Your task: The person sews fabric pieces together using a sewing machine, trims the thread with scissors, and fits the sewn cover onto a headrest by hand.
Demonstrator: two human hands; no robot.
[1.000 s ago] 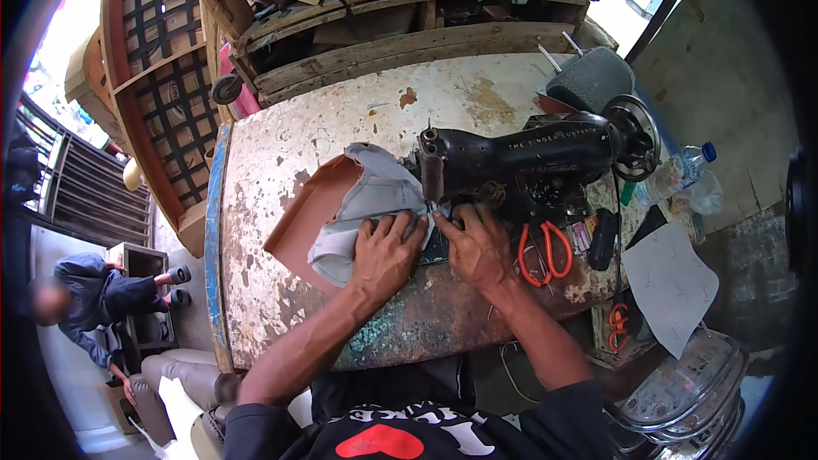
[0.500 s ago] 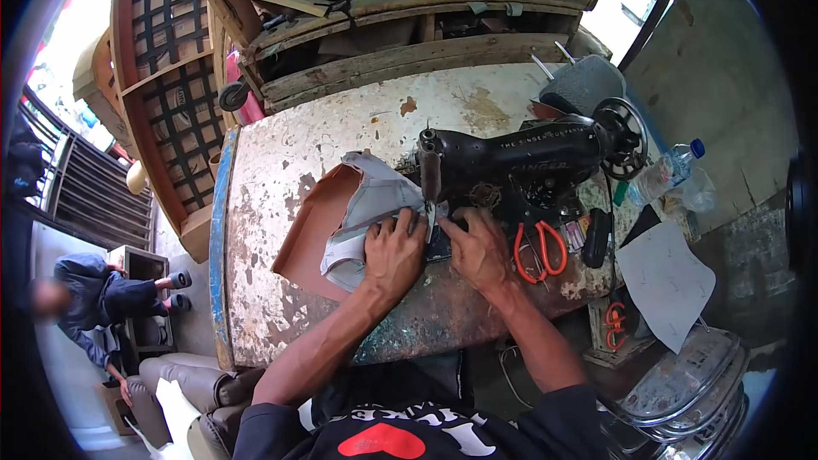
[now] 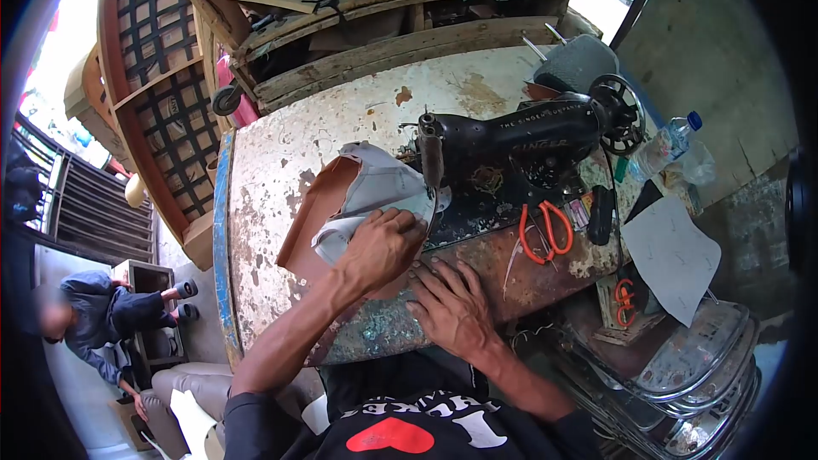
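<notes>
My left hand (image 3: 382, 249) is closed, its fingers curled over the light grey cloth (image 3: 375, 181) just left of the needle end of a black Singer sewing machine (image 3: 520, 149). This cloth lies folded over a brown leather-like sheet (image 3: 308, 220), and its edge reaches the presser foot area, which is partly hidden. Flat on the front of the worn table, my right hand (image 3: 456, 311) has its fingers spread and holds nothing. Orange-handled scissors (image 3: 546, 232) lie to the right of that hand, beside the machine base.
A black object (image 3: 601, 215), a plastic bottle (image 3: 666, 149) and a pale cut sheet (image 3: 671, 255) are on the right side. Metal stools (image 3: 694, 375) stand below. Behind the table (image 3: 273, 149) is a wooden shelf (image 3: 366, 64). A person (image 3: 106, 315) sits at left.
My right hand has left the cloth beside the needle and come back toward me onto the table front, fingers spreading. My left hand stays on the cloth, its fingers more curled.
</notes>
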